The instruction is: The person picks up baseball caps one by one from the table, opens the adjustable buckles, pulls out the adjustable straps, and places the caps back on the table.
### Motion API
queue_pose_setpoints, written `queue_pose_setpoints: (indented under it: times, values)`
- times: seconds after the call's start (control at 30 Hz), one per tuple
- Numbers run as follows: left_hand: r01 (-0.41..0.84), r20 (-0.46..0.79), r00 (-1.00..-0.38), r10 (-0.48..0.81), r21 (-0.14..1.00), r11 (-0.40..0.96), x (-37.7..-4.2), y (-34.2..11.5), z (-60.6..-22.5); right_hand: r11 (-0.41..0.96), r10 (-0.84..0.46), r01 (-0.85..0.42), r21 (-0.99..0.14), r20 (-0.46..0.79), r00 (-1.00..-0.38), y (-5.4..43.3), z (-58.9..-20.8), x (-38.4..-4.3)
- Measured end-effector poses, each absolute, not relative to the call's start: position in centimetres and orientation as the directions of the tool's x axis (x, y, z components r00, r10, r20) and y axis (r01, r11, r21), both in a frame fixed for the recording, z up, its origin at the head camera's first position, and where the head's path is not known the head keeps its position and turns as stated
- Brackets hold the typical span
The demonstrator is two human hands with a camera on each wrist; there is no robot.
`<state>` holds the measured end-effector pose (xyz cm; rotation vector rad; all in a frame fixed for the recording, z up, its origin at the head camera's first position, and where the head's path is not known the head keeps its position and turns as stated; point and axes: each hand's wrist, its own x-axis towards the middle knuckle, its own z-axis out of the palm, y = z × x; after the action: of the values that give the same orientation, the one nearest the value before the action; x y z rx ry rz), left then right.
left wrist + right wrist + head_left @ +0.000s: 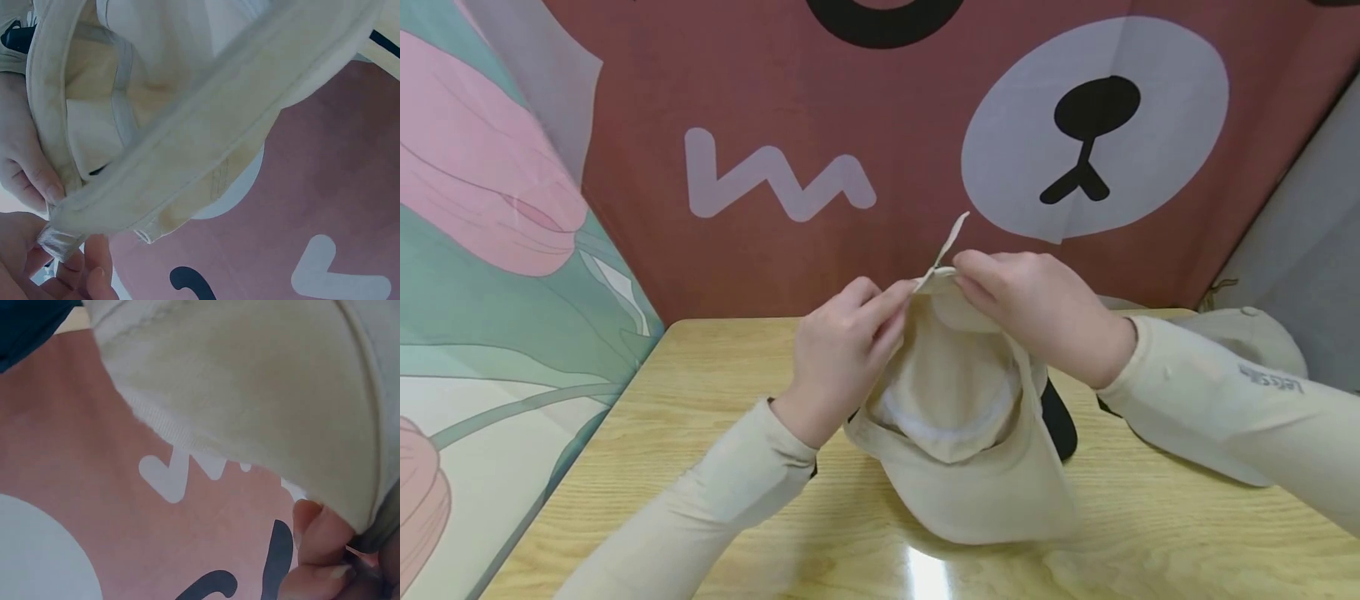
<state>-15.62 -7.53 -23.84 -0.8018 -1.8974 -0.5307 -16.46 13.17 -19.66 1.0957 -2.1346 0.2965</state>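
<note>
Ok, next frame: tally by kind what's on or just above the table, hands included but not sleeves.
Caps plainly seen: 2 (beige cap in both hands, cap at right)
Hands: 2 (left hand, right hand)
Black item, partly hidden, kind unclear: 1
Total: 5

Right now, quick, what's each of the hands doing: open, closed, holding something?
Left hand: closed, pinching the edge of the beige cap.
Right hand: closed, pinching the same cap's edge.
</note>
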Motion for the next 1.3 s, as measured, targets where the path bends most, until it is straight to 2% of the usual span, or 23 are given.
queue_pose_setpoints:
  times: [0.1, 0.33, 0.43, 0.57, 0.73, 1.0, 1.3]
  values:
    - [0.746, 0.902, -0.305, 0.304, 0.028, 0.665, -15.60, -7.59, -23.93, 0.616, -0.606, -0.783, 0.089, 0.688, -0.399, 13.15, -19.81, -16.43]
    - [0.776, 0.887, -0.371, 0.277, 0.132, 0.617, -15.50, -7.86, -24.00, 0.626, -0.643, -0.736, 0.257, 0.705, -0.301, 13.24, -20.24, -16.33]
    - [0.769, 0.887, -0.362, 0.285, 0.112, 0.629, -15.48, -7.89, -24.12, 0.626, -0.628, -0.749, 0.218, 0.709, -0.320, 13.28, -20.30, -16.29]
    - [0.771, 0.894, -0.343, 0.287, 0.094, 0.630, -15.48, -7.88, -24.16, 0.631, -0.595, -0.766, 0.121, 0.709, -0.379, 13.31, -20.19, -16.22]
    - [0.769, 0.894, -0.345, 0.286, 0.095, 0.632, -15.42, -7.88, -24.11, 0.644, -0.572, -0.763, 0.059, 0.699, -0.429, 13.32, -20.07, -16.13]
    - [0.774, 0.887, -0.364, 0.283, 0.119, 0.622, -15.39, -8.01, -24.11, 0.639, -0.586, -0.759, 0.125, 0.718, -0.375, 13.46, -20.14, -16.23]
    - [0.772, 0.888, -0.364, 0.279, 0.121, 0.623, -15.34, -7.89, -24.27, 0.641, -0.573, -0.762, 0.094, 0.719, -0.394, 13.54, -20.11, -16.28]
